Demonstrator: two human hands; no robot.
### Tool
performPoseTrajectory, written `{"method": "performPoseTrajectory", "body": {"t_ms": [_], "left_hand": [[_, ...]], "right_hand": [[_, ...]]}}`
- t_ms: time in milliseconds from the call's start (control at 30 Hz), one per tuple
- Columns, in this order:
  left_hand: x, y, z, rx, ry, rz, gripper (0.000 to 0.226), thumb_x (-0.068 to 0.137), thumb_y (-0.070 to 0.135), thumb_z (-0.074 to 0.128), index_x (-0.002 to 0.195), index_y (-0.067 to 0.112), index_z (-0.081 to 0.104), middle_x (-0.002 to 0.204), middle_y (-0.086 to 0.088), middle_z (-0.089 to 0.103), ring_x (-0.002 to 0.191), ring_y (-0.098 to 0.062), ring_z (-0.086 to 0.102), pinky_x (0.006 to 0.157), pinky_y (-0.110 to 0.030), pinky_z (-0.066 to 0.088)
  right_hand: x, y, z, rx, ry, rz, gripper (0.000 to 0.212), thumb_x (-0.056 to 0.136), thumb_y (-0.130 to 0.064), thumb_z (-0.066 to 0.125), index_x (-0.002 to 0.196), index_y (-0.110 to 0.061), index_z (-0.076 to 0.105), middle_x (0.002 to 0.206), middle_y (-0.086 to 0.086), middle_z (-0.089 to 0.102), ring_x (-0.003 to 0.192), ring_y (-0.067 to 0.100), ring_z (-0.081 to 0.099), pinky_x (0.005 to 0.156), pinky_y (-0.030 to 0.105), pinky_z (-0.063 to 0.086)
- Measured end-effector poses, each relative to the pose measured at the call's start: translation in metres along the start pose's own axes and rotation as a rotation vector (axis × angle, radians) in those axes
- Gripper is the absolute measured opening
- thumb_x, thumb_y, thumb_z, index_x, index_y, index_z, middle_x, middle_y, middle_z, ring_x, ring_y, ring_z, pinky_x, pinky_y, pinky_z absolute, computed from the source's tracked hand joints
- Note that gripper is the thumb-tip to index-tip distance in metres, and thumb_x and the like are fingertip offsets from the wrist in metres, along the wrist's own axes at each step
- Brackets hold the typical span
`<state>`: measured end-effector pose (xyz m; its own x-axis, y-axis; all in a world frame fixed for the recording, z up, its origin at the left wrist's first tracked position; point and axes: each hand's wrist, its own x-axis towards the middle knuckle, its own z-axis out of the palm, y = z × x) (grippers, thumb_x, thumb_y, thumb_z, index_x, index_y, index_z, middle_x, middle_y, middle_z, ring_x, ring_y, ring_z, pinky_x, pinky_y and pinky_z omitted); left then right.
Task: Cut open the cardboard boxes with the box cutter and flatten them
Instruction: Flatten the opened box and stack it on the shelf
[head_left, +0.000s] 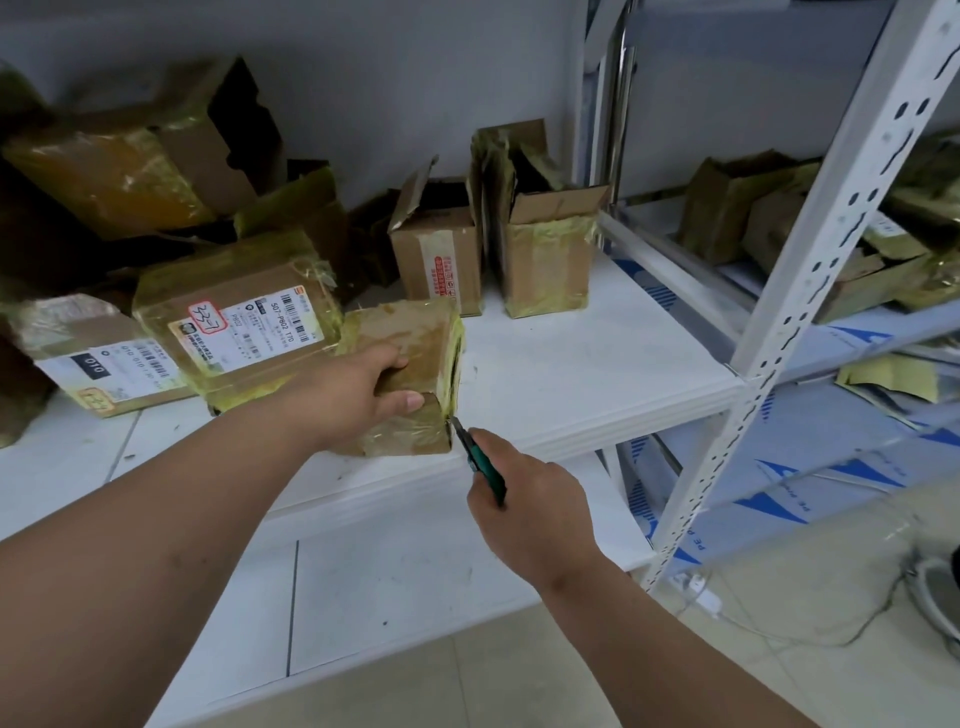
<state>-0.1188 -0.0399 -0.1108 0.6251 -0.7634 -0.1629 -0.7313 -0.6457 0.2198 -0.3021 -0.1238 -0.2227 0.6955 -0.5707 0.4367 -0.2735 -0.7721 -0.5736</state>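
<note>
We count two hands: the left hand (358, 395) and the right hand (530, 499). There is one box cutter (480, 460). On the white shelf (597, 374) we count seven cardboard boxes clearly: one taped box (410, 374) at the front edge, two labelled boxes (244, 317) (98, 353) toward the left edge, two opened boxes (441, 249) (545, 249) at the back, and two more (130, 156) (301, 208) piled in the back left corner. On the neighbouring rack (810, 249) lie several more boxes; we cannot tell their number.

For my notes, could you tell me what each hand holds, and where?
Left hand grips the taped box by its near top edge; right hand holds the box cutter by its handle.
</note>
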Motion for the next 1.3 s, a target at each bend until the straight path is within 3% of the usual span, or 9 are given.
{"method": "performPoseTrajectory", "body": {"t_ms": [133, 233, 367, 567, 767, 1033, 1167, 1300], "left_hand": [[-0.001, -0.003, -0.005, 0.007, -0.062, 0.020, 0.062, 0.093, 0.052, 0.056, 0.148, 0.038, 0.031, 0.143, 0.003, 0.048, 0.111, -0.019, 0.052, 0.085, -0.028, 0.039], [0.000, -0.005, -0.005, 0.066, -0.070, 0.041, 0.066, 0.092, 0.058, 0.051, 0.150, 0.049, 0.021, 0.156, 0.009, 0.035, 0.130, -0.021, 0.046, 0.099, -0.032, 0.041], [0.002, -0.005, -0.006, 0.055, -0.086, 0.069, 0.062, 0.093, 0.058, 0.049, 0.148, 0.051, 0.024, 0.159, 0.017, 0.024, 0.144, -0.017, 0.030, 0.113, -0.033, 0.031], [0.002, -0.001, -0.006, 0.009, -0.084, 0.092, 0.059, 0.096, 0.052, 0.049, 0.150, 0.046, 0.026, 0.159, 0.022, 0.017, 0.147, -0.011, 0.020, 0.115, -0.028, 0.021], [0.003, -0.001, -0.005, -0.002, -0.078, 0.101, 0.058, 0.097, 0.049, 0.049, 0.151, 0.043, 0.027, 0.159, 0.021, 0.017, 0.148, -0.010, 0.018, 0.116, -0.028, 0.018], [0.004, -0.002, -0.004, 0.007, -0.078, 0.097, 0.059, 0.097, 0.050, 0.049, 0.151, 0.041, 0.027, 0.160, 0.019, 0.018, 0.148, -0.011, 0.018, 0.118, -0.031, 0.019], [0.003, 0.001, -0.005, 0.032, -0.078, 0.093, 0.060, 0.097, 0.050, 0.049, 0.152, 0.038, 0.027, 0.161, 0.015, 0.018, 0.148, -0.012, 0.018, 0.119, -0.032, 0.019], [-0.001, 0.005, -0.006, -0.014, -0.044, 0.051, 0.069, 0.088, 0.064, 0.051, 0.149, 0.038, 0.034, 0.159, 0.014, 0.024, 0.145, -0.013, 0.025, 0.116, -0.032, 0.024]], "right_hand": [[0.005, -0.003, 0.004, -0.026, 0.068, -0.052, 0.044, 0.081, -0.026, 0.045, 0.120, -0.021, 0.065, 0.051, -0.006, 0.051, 0.038, 0.017, 0.038, 0.045, 0.021, 0.027], [0.007, -0.004, 0.006, -0.039, 0.100, -0.079, 0.044, 0.081, -0.025, 0.045, 0.118, -0.018, 0.068, 0.048, -0.007, 0.047, 0.038, 0.016, 0.031, 0.045, 0.022, 0.026], [0.006, -0.001, 0.011, -0.001, 0.111, -0.085, 0.044, 0.083, -0.021, 0.046, 0.121, -0.015, 0.066, 0.049, -0.005, 0.044, 0.039, 0.016, 0.030, 0.040, 0.026, 0.032], [0.006, 0.001, 0.021, 0.042, 0.119, -0.034, 0.046, 0.086, -0.022, 0.044, 0.127, -0.015, 0.064, 0.055, -0.005, 0.043, 0.043, 0.013, 0.031, 0.044, 0.025, 0.028], [0.005, -0.002, 0.028, 0.057, 0.065, 0.023, 0.047, 0.085, -0.025, 0.043, 0.126, -0.017, 0.063, 0.055, -0.005, 0.052, 0.041, 0.016, 0.045, 0.038, 0.028, 0.041], [0.003, 0.000, 0.026, -0.023, 0.029, 0.031, 0.049, 0.081, -0.024, 0.037, 0.118, -0.013, 0.068, 0.048, -0.007, 0.046, 0.042, 0.011, 0.024, 0.045, 0.024, 0.027], [0.003, 0.003, 0.021, -0.084, -0.002, 0.038, 0.047, 0.079, -0.023, 0.039, 0.114, -0.018, 0.069, 0.049, -0.013, 0.030, 0.039, 0.011, 0.021, 0.044, 0.023, 0.025], [-0.018, 0.013, 0.014, -0.102, -0.083, 0.041, 0.043, 0.077, -0.022, 0.049, 0.114, -0.021, 0.069, 0.044, -0.010, 0.039, 0.036, 0.011, 0.024, 0.039, 0.023, 0.030]]}}
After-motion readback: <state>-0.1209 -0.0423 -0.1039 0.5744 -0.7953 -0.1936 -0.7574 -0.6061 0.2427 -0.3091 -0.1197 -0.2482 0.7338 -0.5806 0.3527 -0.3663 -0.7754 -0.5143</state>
